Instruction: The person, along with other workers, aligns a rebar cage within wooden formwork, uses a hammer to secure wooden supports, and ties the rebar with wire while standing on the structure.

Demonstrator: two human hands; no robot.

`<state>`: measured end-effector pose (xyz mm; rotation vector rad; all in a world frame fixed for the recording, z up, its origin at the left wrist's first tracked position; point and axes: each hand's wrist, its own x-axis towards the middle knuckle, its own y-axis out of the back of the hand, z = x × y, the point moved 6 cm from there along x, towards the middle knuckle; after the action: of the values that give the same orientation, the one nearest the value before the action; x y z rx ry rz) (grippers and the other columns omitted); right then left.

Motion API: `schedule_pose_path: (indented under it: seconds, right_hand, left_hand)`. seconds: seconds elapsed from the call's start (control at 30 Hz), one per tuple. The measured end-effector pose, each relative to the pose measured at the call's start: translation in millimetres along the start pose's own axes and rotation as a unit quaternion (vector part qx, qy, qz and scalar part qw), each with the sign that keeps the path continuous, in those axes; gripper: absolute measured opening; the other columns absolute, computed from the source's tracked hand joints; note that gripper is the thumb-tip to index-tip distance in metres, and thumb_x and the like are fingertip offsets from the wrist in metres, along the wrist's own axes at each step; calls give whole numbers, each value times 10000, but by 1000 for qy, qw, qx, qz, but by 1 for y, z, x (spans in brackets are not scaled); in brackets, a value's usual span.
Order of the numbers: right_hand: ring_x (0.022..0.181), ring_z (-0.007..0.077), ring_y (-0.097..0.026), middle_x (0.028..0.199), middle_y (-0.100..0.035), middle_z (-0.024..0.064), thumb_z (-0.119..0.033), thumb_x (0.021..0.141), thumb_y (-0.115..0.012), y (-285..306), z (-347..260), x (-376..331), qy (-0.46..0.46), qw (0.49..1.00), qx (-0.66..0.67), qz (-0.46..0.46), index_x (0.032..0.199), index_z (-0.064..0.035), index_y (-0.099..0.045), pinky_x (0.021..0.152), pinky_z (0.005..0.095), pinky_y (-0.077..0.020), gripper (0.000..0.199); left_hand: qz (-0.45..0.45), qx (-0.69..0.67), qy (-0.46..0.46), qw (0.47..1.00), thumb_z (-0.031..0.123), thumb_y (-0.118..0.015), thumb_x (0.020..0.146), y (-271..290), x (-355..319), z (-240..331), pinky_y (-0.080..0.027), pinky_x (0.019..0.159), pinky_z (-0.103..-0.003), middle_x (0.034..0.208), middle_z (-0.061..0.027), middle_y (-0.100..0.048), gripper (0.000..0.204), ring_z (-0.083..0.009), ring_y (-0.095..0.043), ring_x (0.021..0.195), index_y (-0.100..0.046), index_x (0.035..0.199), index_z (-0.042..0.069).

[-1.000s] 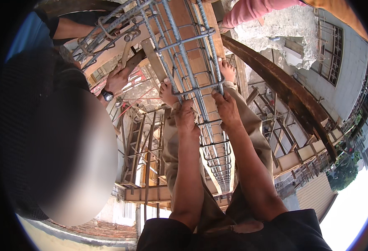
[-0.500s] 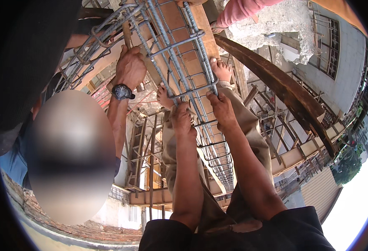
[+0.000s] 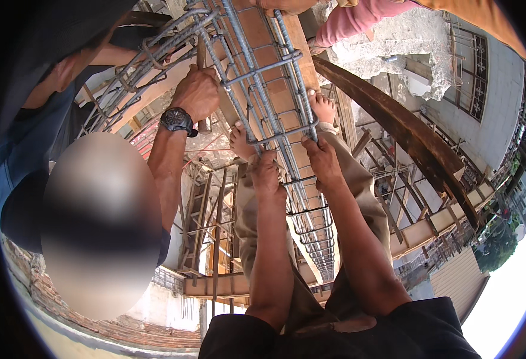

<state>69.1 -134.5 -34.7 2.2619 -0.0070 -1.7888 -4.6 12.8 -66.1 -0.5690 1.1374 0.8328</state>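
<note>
A long steel rebar cage [image 3: 273,125], made of ribbed bars tied with stirrups, runs down the middle and between my legs. My left hand [image 3: 267,175] is closed round its left bar, just below a stirrup. On the opposite side, my right hand [image 3: 324,163] is closed round the right bar with the thumb on top. Beneath the cage lies a brown formwork board [image 3: 266,81]. My bare right foot [image 3: 322,107] and bare left foot [image 3: 240,141] show on either side of the cage, just beyond my hands.
At left, a co-worker's watch-wearing hand [image 3: 196,93] grips a wooden piece beside a second rebar bundle [image 3: 128,81]. Another person's pink sleeve [image 3: 361,21] reaches in at top right. A curved dark timber [image 3: 388,113] stands right; timber scaffolding [image 3: 206,221] lies below.
The cage and both my hands sit slightly lower and farther right, my grip unchanged. The co-worker's hand with the watch has shifted right, and that person's other arm shows more at upper left.
</note>
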Motion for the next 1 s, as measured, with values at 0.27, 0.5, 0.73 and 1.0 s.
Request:
schedule_pose_path:
  seconds: [0.27, 0.5, 0.73, 1.0]
  right_hand:
    - [768, 136, -428, 800, -469, 10, -308, 911, -617, -2, 1, -1, 6, 996, 84, -5, 1010, -5, -601, 728, 295, -388, 318]
    - [707, 77, -390, 755, -425, -43, -306, 926, -623, -9, 3, 2, 33, 995, 94, -19, 887, -92, -561, 635, 264, -336, 226]
    - [694, 88, -419, 762, -482, -26, -303, 943, -616, 0, 11, 17, 69, 995, 69, -17, 987, -60, -623, 620, 269, -359, 246]
    - [701, 95, -485, 773, -537, 8, -292, 959, -600, 5, 15, 22, 70, 997, 45, -8, 1026, -43, -612, 637, 285, -426, 259]
  left_hand:
    - [-10, -50, 35, 998, 107, -601, 847, -16, -21, 15, -469, 753, -300, 937, -14, -609, 200, -134, -564, 842, -635, 1035, 49]
    - [11, -46, -7, 999, 92, -612, 845, -7, -18, 14, -452, 725, -287, 883, 3, -590, 133, -126, -548, 808, -611, 978, 84]
    - [44, -55, 17, 997, 139, -647, 851, -5, -6, -5, -405, 628, -265, 787, 29, -554, 108, -95, -485, 704, -629, 925, 62]
    - [45, -28, -31, 998, 178, -639, 842, -3, -1, -14, -394, 603, -294, 716, 13, -517, 141, -98, -446, 666, -633, 845, 37]
